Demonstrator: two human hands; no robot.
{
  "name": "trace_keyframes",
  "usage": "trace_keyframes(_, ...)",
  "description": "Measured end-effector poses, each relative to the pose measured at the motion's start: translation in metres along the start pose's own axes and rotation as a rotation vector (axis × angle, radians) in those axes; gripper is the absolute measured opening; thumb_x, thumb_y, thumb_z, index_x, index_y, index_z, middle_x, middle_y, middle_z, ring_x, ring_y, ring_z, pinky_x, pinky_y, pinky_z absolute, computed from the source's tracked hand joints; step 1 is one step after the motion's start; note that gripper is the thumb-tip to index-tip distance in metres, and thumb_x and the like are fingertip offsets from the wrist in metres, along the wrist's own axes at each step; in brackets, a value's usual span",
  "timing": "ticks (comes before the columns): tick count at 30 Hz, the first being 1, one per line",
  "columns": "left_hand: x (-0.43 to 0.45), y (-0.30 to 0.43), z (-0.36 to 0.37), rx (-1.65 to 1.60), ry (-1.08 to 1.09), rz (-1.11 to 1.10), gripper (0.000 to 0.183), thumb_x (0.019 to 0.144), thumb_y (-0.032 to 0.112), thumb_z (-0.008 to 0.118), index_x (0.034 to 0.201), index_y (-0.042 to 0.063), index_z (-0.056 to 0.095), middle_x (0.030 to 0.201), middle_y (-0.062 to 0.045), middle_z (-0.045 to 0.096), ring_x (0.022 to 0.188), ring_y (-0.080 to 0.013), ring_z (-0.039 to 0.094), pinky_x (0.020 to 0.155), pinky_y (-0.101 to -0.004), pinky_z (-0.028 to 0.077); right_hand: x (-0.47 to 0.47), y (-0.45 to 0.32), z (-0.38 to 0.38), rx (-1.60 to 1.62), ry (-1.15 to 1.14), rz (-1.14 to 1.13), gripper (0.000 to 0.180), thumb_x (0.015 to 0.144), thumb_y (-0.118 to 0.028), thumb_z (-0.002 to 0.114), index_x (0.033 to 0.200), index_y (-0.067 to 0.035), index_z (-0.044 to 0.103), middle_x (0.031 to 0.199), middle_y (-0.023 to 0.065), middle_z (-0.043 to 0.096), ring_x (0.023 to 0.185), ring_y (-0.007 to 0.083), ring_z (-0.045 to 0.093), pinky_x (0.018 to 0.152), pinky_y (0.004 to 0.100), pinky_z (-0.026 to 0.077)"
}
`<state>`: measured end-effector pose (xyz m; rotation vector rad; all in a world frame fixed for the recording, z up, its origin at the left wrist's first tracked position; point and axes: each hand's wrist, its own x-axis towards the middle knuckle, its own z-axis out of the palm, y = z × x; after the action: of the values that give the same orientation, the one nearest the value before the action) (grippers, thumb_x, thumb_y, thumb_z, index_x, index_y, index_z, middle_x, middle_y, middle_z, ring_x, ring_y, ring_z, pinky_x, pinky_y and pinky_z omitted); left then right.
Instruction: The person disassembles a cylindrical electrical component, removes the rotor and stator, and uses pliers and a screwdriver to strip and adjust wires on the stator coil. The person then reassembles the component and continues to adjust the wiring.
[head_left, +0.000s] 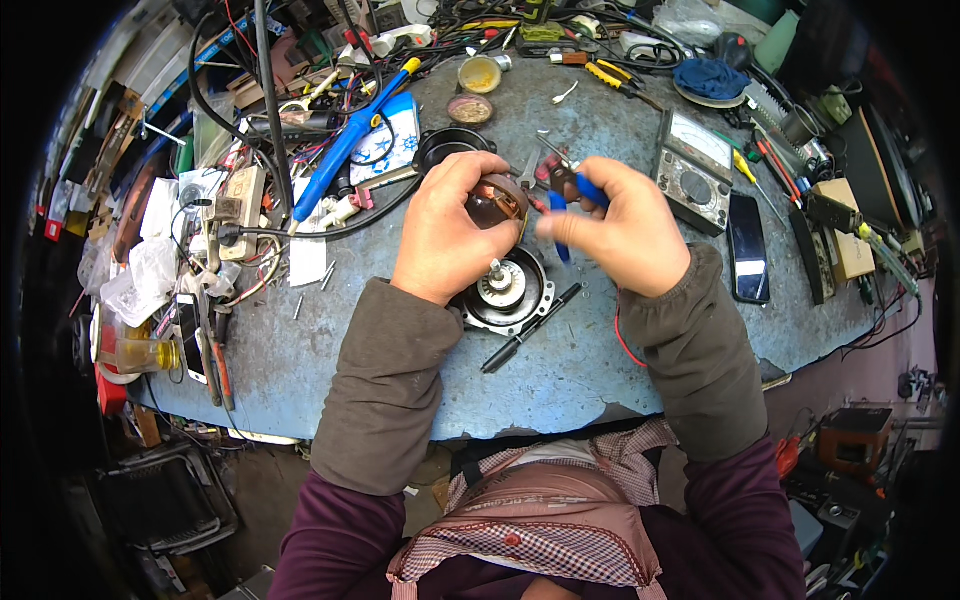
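My left hand (457, 225) grips a round brown motor part (498, 201) with coppery metal inside it. Blue-handled pliers (559, 217) are in my right hand (619, 225), which is slightly blurred; whether their jaws touch the part I cannot tell. Below my left hand, a metal motor housing (517, 296) lies on the bench with its shaft pointing up, partly hidden by the hand. A black pen (531, 328) rests against its lower right. Behind my left hand sits a black round housing (454, 144). A wrench (531, 166) lies between the hands, beyond them.
An analog multimeter (694, 172) and a dark phone (748, 247) stand right of my right hand. A blue soldering iron (352, 142) slants across the left, by piled cables and parts. Two round tins, one with yellow paste (480, 75), sit at the back. The bench edge (555, 429) runs before me.
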<state>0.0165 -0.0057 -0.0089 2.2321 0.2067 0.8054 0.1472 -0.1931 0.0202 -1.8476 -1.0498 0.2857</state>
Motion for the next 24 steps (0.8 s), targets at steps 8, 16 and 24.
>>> trace_keyframes(8,0.000,-0.005,-0.002,-0.004,-0.041,0.103,0.057,0.070,0.000,0.085,0.125,0.003,0.071,0.129,-0.012,0.071,0.117,-0.0244,0.071,0.102,-0.0363,0.056,0.005,0.010,-0.003,-0.137,0.219,-0.122,0.021,0.096,-0.015,0.082,0.109,0.001,0.078,0.089,0.0096,0.072,0.078,0.0199,0.066,0.072,0.0340,0.053)
trace_keyframes(16,0.001,-0.003,-0.001,-0.027,-0.042,0.139,0.052,0.071,0.001,0.084,0.121,0.004,0.070,0.125,-0.015,0.072,0.118,-0.0360,0.068,0.103,-0.0426,0.055,0.010,0.003,-0.016,0.524,0.342,-0.172,0.028,0.109,-0.029,0.069,0.113,-0.001,0.072,0.111,0.0132,0.079,0.096,0.0261,0.077,0.083,0.0358,0.061)
trace_keyframes(24,0.001,-0.004,-0.002,-0.011,-0.075,0.144,0.057,0.069,-0.002,0.086,0.124,0.006,0.070,0.132,-0.013,0.071,0.121,-0.0298,0.069,0.103,-0.0399,0.056,0.009,0.007,-0.018,1.316,-0.047,0.330,0.020,0.114,-0.018,0.055,0.123,-0.001,0.056,0.121,0.0289,0.073,0.110,0.0403,0.077,0.096,0.0541,0.067)
